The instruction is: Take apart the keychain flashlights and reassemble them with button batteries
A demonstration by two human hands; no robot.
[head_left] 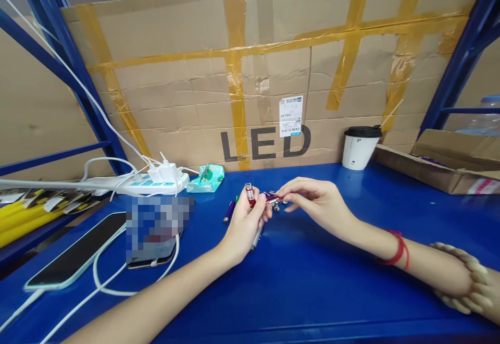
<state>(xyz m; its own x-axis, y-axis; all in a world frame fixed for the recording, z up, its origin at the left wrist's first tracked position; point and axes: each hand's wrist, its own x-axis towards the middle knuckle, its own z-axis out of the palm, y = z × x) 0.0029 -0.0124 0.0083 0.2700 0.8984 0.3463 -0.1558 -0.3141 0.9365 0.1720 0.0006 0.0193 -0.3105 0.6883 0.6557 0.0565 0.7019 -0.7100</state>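
Observation:
My left hand (245,222) is closed around a small red and silver pen-light (250,195), held upright above the blue table (312,281). A silver piece sticks out below that hand. My right hand (312,198) pinches a small red metal part with a key ring (273,198) right beside the pen-light's tip. The two hands almost touch at the table's middle. A purple pen-like stick (228,211) lies on the table just left of my left hand.
A white power strip (136,182) with plugs and cables sits at the back left, a teal packet (206,177) beside it. Two phones (74,253) lie at the left. A white paper cup (359,147) and an open carton (441,164) stand at the right. A cardboard wall closes the back.

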